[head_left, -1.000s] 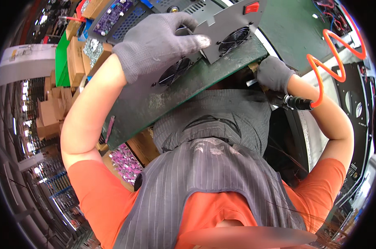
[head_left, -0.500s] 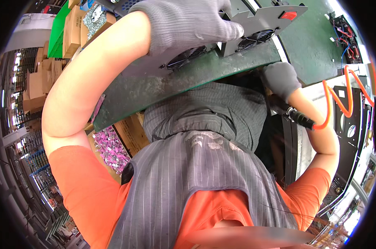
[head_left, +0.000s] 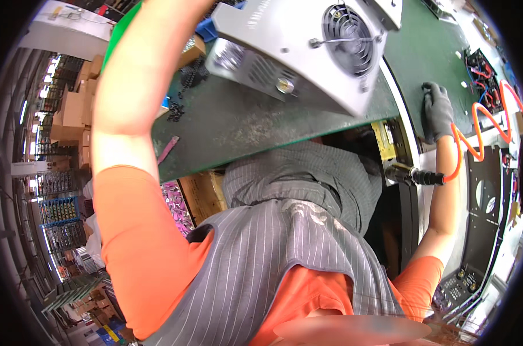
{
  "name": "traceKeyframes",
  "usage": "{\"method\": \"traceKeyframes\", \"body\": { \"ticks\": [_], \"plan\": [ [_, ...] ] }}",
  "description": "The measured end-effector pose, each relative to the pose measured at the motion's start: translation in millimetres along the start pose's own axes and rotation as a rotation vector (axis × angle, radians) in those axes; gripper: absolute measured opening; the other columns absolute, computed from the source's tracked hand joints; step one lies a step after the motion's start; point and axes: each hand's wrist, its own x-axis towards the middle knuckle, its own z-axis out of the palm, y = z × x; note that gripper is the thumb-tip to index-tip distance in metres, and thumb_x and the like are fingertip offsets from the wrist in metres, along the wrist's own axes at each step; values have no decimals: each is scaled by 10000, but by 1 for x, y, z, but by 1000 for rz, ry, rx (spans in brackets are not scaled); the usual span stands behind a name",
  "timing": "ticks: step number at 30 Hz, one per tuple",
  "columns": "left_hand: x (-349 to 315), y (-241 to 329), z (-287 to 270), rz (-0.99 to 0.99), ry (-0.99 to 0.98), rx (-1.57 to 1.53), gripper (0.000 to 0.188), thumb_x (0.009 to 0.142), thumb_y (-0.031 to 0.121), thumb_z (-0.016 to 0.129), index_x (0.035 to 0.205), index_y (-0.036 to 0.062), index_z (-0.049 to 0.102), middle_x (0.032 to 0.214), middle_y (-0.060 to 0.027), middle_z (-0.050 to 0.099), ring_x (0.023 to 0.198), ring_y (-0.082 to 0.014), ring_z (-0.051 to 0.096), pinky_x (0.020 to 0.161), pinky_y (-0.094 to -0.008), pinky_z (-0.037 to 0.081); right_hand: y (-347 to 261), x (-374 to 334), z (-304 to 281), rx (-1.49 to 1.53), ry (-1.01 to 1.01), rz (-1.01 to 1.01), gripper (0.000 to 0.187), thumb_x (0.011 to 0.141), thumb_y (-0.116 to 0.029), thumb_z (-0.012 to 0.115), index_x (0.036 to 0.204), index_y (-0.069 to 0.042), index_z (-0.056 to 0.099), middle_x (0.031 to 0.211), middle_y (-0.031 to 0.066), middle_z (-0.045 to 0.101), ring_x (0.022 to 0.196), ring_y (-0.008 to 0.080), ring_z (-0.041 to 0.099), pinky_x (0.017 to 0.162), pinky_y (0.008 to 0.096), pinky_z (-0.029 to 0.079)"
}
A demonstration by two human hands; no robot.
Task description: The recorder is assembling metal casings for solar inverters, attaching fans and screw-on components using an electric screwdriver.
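Note:
A grey sheet-metal case (head_left: 307, 49) with a round black fan guard (head_left: 349, 37) stands tilted on the green workbench (head_left: 232, 124), slightly blurred. My left forearm (head_left: 140, 69) reaches up past the top edge, so my left hand is out of the picture. My gray-gloved right hand (head_left: 438, 112) is at the right, beyond the pale strip along the bench, its fingers extended and slightly bent. Nothing shows in it. Below it, apart from the hand, a black air tool (head_left: 412, 175) with an orange coiled hose (head_left: 475, 130) hangs by the bench edge.
Small black parts (head_left: 178, 109) lie on the bench at the left. Beneath the bench edge sits a box of pink-and-metal pieces (head_left: 176, 207) beside brown cardboard (head_left: 204, 196). At the far right are a wired black unit (head_left: 483, 81) and a black panel (head_left: 483, 199).
The grey case has been turned and tilted, showing another side. My left hand has gone out past the top edge. My right hand has moved right and up, away from the air tool.

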Motion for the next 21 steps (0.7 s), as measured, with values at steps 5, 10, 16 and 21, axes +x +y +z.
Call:
{"method": "traceKeyframes", "body": {
  "ticks": [5, 10, 16, 21],
  "plan": [
    [9, -52, -12, 329, -19, -456, 280, 873, 83, 503, 1130, -26, 518, 987, -191, 633, 851, -316, 649, 785, -430, 550, 15, 4, 12, -191, -29, -17, 274, 921, -228, 465, 1173, -151, 541, 1091, 159, 561, 1007, 358, 552, 839, 438, 470],
    [-14, -94, 9, 351, 183, -842, 296, 908, 93, 451, 1175, -33, 467, 1105, -199, 578, 999, -353, 584, 891, -485, 497, -6, 4, 9, -153, -23, -64, 326, 922, -258, 478, 1233, -171, 522, 1147, 158, 534, 1062, 336, 532, 888, 428, 453],
    [-93, -126, -68, 352, 366, 12, 377, 943, 341, 498, 1186, 52, 521, 996, -131, 612, 872, -246, 596, 765, -380, 526, 64, -23, -2, -130, -592, -41, 339, 921, -239, 500, 1180, -29, 561, 1242, 181, 515, 1076, 262, 533, 916, 365, 432],
    [-287, -213, -211, 88, 878, 1161, 373, 887, 354, 570, 1154, 95, 568, 1029, -132, 630, 916, -270, 607, 842, -359, 466, 279, -58, -54, 496, 215, -108, 343, 946, -254, 500, 1138, 8, 609, 1114, 133, 630, 976, 253, 605, 926, 343, 450]
  ]
}}
